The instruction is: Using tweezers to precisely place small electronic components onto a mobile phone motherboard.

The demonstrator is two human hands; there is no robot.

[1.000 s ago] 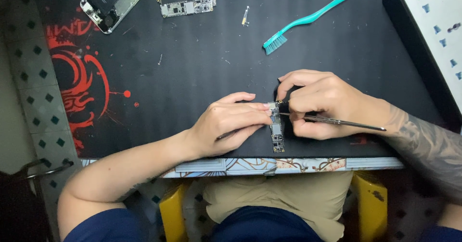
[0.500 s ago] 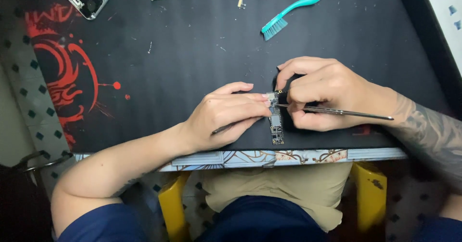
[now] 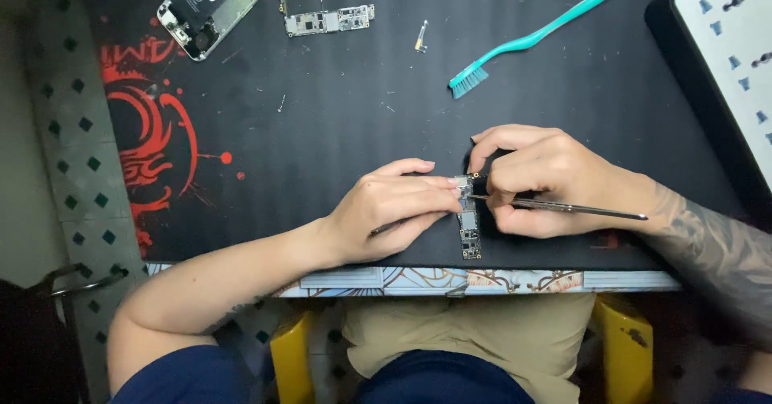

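Hands at work on a narrow phone circuit board (image 3: 469,231) near the front edge of a black work mat (image 3: 338,131). Left hand (image 3: 386,215), fingers drawn together, pinching and pressing down the board's upper end. Right hand (image 3: 547,180) closed in a pen-like pinch on thin metal tweezers (image 3: 563,206), tips touching the board just beside the left fingertips, handle trailing off to the right. Best done, by the look of it, with the board held flat and firm, the tweezer tips kept low and light, wrists resting on the mat for steadiness. Board's long axis running away from the body, one end under the fingers, the other pointing toward the mat's front edge. Farther back: an opened phone body (image 3: 211,6), a second loose board (image 3: 330,20), a teal toothbrush (image 3: 547,32) lying diagonally, and a white power strip (image 3: 736,58) at far right.
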